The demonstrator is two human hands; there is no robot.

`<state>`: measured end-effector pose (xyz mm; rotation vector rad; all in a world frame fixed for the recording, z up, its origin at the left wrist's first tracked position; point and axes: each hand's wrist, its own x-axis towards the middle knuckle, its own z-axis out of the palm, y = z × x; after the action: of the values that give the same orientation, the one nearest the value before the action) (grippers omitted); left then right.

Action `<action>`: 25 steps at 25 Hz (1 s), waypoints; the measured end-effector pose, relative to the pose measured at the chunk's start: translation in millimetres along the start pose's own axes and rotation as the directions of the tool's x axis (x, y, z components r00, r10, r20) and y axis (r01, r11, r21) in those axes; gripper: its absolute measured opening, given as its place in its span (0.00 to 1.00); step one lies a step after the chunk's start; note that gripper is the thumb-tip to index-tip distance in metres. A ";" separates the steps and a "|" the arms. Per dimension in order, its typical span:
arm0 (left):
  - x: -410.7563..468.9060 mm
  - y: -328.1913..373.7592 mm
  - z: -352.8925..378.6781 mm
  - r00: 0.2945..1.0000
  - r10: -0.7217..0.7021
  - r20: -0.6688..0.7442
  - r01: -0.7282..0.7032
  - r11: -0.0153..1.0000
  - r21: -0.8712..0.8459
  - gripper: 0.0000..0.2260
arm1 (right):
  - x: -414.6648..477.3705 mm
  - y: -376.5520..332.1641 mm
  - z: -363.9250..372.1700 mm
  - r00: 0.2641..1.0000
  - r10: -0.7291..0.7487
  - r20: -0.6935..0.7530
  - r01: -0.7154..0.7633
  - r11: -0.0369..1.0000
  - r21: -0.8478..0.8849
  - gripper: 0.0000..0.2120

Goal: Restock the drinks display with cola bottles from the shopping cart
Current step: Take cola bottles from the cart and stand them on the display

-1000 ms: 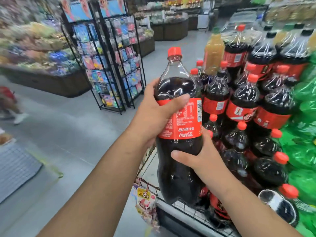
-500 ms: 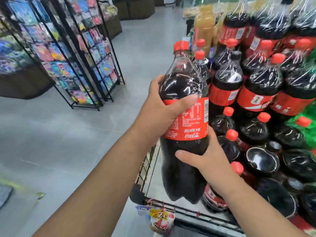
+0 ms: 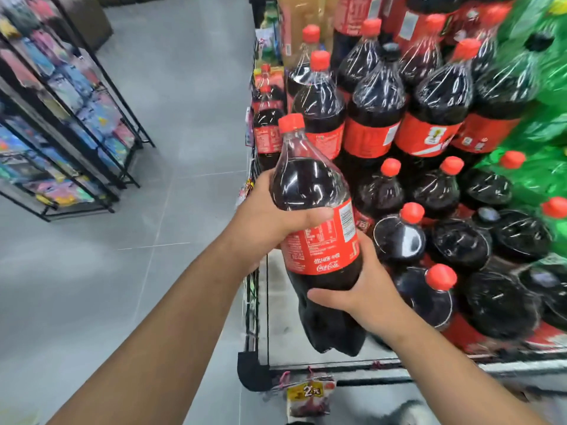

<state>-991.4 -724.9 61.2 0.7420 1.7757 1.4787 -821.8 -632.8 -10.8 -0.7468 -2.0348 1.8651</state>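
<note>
Cola bottle (image 3: 319, 237) lower; cart (image 3: 252, 320), perhaps, beneath.

The cola bottle (image 3: 316, 228) hid the fingers of the left hand (image 3: 264, 216), and the green bottles (image 3: 546, 72) were blurred.

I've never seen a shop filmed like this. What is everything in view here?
held plastic cola bottle: one, dark with red cap and label, tilted, centre
stacked shrink-wrapped cola bottles: many, dark with red caps, tiers at right
green plastic bottles: several, blurred, far right
tan juice bottle: one, top centre
black wire racks of colourful packets: at least two, left
grey tiled floor: one, centre-left
hanging snack packet with yellow price tag: one, bottom centre
left hand: grips the held bottle's upper body
right hand: grips its lower body
</note>
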 end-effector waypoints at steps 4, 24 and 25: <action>-4.5 -24.3 6.8 0.998 0.020 -0.056 -0.018 0.999 0.044 0.46 | 4.3 21.3 6.1 0.998 0.056 0.003 -0.056 0.998 -0.012 0.54; 23.2 -97.1 44.3 0.990 0.132 -0.045 -0.104 0.914 0.391 0.50 | 28.7 123.1 43.9 0.880 0.398 -0.260 -0.302 0.891 0.340 0.51; 25.3 -101.3 46.6 0.991 0.129 -0.039 -0.102 0.905 0.412 0.50 | 32.6 127.6 45.4 0.869 0.414 -0.272 -0.313 0.885 0.344 0.51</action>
<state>-968.1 -696.5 -47.0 1.0331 2.1587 1.2232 -849.6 -648.9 -146.4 -1.3389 -1.4366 1.9957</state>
